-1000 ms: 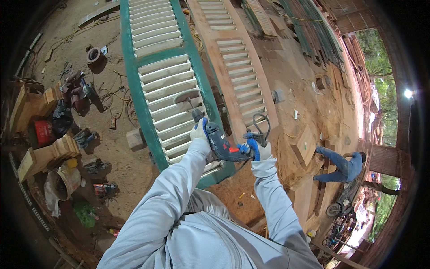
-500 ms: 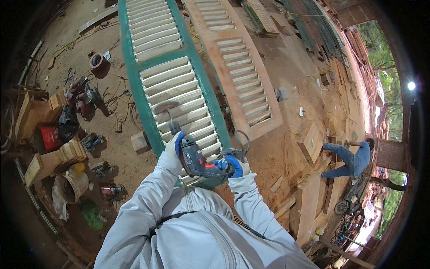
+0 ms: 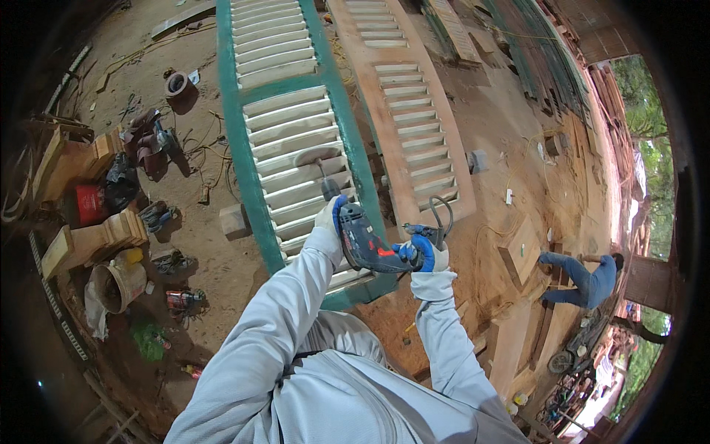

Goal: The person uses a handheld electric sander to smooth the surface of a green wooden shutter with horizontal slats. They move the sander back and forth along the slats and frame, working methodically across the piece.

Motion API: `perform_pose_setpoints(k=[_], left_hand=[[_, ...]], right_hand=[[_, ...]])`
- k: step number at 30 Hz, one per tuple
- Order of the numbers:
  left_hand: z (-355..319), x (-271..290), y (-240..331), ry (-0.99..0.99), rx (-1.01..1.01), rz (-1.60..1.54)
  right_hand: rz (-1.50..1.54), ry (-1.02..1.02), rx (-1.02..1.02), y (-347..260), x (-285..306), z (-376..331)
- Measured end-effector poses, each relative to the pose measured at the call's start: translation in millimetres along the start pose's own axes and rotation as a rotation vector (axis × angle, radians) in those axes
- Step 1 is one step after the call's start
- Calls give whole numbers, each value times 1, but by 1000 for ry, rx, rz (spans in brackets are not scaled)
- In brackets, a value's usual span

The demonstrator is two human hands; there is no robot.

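Both my hands, in blue-and-white gloves, hold a dark power drill (image 3: pixel 365 240) over a louvered shutter with a green frame (image 3: pixel 238 159). My left hand (image 3: pixel 330 216) wraps round the front of the drill body, behind the chuck. At the rear handle, my right hand (image 3: pixel 427 254) has its fingers closed, and the cord loops up beside it. A round, blurred disc (image 3: pixel 316 156) on the drill's shaft lies over the pale slats (image 3: pixel 299 185). Whether it touches them I cannot tell.
A bare-wood louvered shutter (image 3: pixel 462 177) lies to the right of the green one. Left on the dirt floor are a bucket (image 3: pixel 118 287), a red container (image 3: pixel 89 205), a clay pot (image 3: pixel 177 84) and wooden blocks (image 3: pixel 66 251). Far right, a person (image 3: pixel 588 281) bends near planks (image 3: pixel 510 344).
The drill and its disc have moved right and slightly away across the slats, with both hands still on it. The whole view has also shifted a little.
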State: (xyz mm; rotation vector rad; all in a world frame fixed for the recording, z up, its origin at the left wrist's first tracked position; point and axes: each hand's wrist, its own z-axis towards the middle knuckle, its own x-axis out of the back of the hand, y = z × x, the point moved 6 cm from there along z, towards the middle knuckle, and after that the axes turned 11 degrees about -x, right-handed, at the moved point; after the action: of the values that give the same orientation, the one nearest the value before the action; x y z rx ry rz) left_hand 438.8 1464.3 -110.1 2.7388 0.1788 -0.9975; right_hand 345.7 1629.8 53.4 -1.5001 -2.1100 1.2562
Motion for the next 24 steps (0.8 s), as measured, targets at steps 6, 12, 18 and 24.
perform_pose_setpoints(k=[6,12,18,24], left_hand=[[-13,32,22,0,-72,86],[-68,51,73,183,-139,197],[-55,53,75,127,-41,285],[-28,11,43,17,102,200]], right_hand=[[67,58,-60,24,-22,-14],[206,43,-153,76,-38,-30],[201,142,6,64,-81,-65],[-63,270,86,43,-50,-63]])
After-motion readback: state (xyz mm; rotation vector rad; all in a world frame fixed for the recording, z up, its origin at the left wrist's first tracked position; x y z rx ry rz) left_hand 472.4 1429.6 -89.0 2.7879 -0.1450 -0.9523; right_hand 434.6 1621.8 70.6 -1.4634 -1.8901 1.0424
